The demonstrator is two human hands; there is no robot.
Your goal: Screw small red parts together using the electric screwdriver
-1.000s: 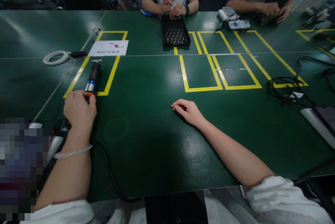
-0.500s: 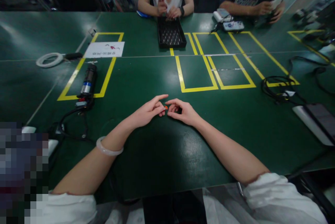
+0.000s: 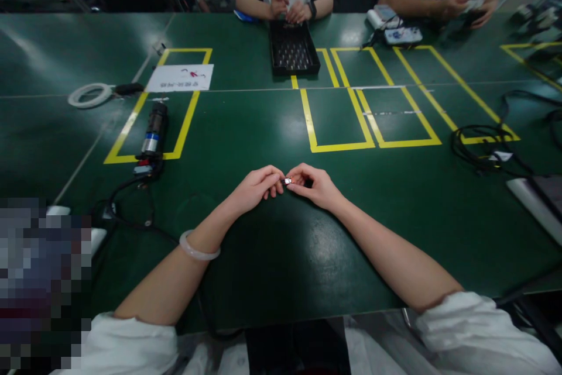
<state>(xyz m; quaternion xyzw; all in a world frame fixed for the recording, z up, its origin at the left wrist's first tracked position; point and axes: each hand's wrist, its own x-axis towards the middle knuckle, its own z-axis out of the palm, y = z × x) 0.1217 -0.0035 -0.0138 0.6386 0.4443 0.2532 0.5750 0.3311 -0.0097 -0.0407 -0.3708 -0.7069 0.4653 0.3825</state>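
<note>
Between my fingertips, above the green table (image 3: 281, 258), is a tiny part (image 3: 288, 181), silvery white with dark and orange bits; its kind is too small to tell. My left hand (image 3: 260, 188) pinches the part's dark end with thumb and forefinger, the other fingers curled below. From the other side, my right hand (image 3: 314, 185) has thumb and forefinger closed on it. The fingers hide much of the part. Both forearms rest near the table's front, and a pale bangle (image 3: 199, 246) circles my left wrist.
A black cylindrical tool (image 3: 153, 132) with a cable lies left, beside a white sheet (image 3: 180, 78) and a white coil (image 3: 90, 95). Across the table, a person handles something at a black tray (image 3: 294, 68). Black cables (image 3: 478, 147) lie right.
My hands have come together; the left forefinger, stretched out before, now bends down to pinch. The small part shows its silvery side instead of orange. The whole view has shifted slightly.
</note>
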